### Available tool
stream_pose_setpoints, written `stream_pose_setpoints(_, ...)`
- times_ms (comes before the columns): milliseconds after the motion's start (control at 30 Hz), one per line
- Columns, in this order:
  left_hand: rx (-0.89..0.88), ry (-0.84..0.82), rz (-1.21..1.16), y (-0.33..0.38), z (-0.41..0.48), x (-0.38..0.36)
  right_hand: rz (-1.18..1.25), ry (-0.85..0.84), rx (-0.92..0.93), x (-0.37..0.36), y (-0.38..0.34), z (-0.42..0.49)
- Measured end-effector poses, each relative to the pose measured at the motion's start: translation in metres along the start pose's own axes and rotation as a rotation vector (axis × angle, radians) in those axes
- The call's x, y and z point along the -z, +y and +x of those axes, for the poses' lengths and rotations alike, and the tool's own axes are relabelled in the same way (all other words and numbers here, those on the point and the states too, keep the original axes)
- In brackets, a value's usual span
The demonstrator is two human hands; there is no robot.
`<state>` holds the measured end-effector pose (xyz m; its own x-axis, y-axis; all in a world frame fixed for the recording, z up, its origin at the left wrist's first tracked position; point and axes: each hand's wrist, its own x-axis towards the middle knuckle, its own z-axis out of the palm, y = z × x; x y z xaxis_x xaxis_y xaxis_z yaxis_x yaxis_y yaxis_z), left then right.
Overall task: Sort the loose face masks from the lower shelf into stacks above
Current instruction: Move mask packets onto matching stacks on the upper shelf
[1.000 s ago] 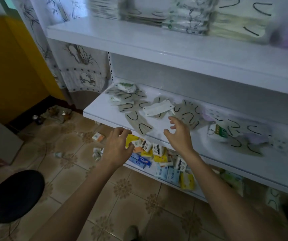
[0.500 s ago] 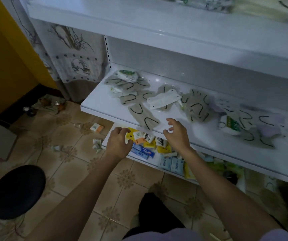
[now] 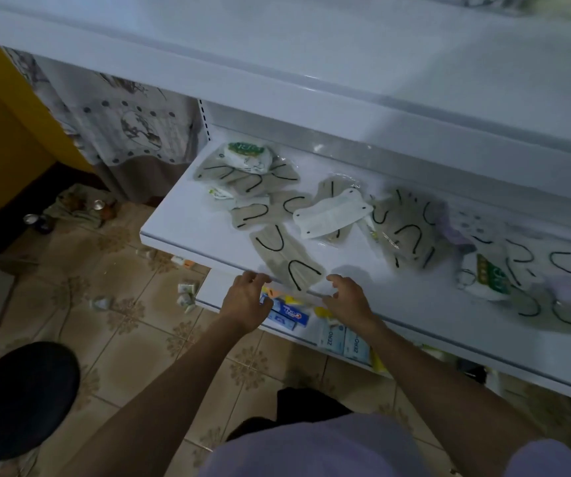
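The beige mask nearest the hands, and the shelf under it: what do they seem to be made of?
Beige mask: likely soft non-woven fabric, matte; it lies flat and limp. Shelf: probably painted metal or laminate, glossy white; it shows bright reflections.

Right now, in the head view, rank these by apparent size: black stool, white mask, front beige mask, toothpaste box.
1. Stool, largest by far.
2. White mask and beige mask: alike, so no ranking.
3. Toothpaste box, smallest, though partly hidden.
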<state>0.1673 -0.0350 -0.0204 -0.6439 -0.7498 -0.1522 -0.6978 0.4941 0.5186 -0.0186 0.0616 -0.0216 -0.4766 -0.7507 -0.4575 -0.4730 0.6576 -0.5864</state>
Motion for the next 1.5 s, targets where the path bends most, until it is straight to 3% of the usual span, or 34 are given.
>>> stream_pose_setpoints(233, -0.026, 0.036, -0.037, -0.021, 0.027, 0.011, -0.008, -0.006, -0.084, -0.011, -0.021, 0.033)
stream_pose_setpoints(433, -0.064, -0.027, -0.006, -0.064, 0.039, 0.028, 0.03, 0.05, -0.152, -0.028, -0.042, 0.047)
stream_pose_setpoints(633, -0.13, -0.083, 0.041, -0.093, 0.054, 0.038, -0.192, 0.072, -0.105, -0.046, -0.038, 0.049)
stream_pose_setpoints(733, -0.174, -0.123, 0.061, -0.096, 0.064, 0.034, -0.295, 0.12, -0.173, -0.043, -0.035, 0.038)
stream_pose_setpoints(1000, -0.254, -0.262, 0.163, -0.04, 0.092, 0.012, -0.216, 0.086, -0.409, 0.001, 0.018, 0.007)
stream_pose_setpoints(1300, -0.202, -0.413, 0.21, 0.038, 0.102, -0.039, -0.116, 0.12, -0.38, 0.046, 0.08, 0.014)
stream_pose_setpoints(1433, -0.154, -0.25, 0.211, 0.07, 0.092, -0.066, 0.107, 0.23, -0.329, 0.067, 0.101, 0.02)
stream_pose_setpoints(1500, -0.076, -0.109, 0.086, 0.09, 0.087, -0.077, 0.103, 0.173, -0.301, 0.085, 0.106, 0.023)
